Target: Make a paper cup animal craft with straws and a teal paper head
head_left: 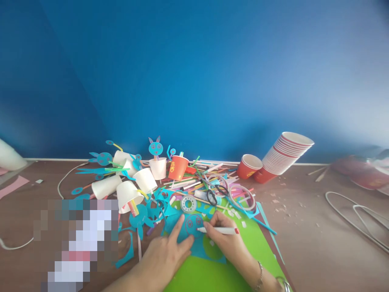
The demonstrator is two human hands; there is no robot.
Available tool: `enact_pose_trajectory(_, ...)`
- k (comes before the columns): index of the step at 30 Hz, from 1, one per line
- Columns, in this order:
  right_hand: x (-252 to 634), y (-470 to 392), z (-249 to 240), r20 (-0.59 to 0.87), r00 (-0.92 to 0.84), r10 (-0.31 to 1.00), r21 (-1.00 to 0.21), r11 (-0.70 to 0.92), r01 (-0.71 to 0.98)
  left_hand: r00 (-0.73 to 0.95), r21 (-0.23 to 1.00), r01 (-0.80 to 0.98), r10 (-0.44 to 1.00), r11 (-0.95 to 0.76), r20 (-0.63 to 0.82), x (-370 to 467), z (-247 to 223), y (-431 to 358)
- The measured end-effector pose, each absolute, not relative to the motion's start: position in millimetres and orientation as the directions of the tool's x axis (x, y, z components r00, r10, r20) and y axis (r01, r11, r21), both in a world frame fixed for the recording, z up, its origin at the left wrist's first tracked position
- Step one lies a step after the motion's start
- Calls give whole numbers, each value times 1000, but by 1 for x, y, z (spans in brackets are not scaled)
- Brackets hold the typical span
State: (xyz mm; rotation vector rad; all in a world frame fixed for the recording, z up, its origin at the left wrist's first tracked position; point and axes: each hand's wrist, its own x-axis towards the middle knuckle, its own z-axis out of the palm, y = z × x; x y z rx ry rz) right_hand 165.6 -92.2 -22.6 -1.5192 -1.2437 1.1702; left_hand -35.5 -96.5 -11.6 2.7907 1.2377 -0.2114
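Observation:
A white marker with a red end point(226, 230) is pinched in my right hand point(226, 239), its tip touching blue paper. On that blue paper point(179, 228) a round face with two eyes is drawn in red. My left hand point(165, 253) lies with spread fingers over the paper's left and lower edge. Under the blue paper is a green sheet point(255, 243). A roll of tape point(188, 204) sits just above the drawing. Scissors with black handles point(212, 196) rest a little farther back among the straws.
White paper cups point(106, 186) with blue paper animal shapes and straws crowd the left. A red cup point(178, 168) stands at the back. A tall, leaning cup stack point(285, 156) is at the back right. A white cable point(349, 219) lies far right; a pixelated patch covers the lower left.

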Motion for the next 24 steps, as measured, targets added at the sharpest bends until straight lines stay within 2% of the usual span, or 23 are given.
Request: enact_pose_trajectory(24, 168, -93, -28, -142, 45, 989, -954, -149, 261, 665, 17, 741, 729, -671, -162, -36, -9, -96)
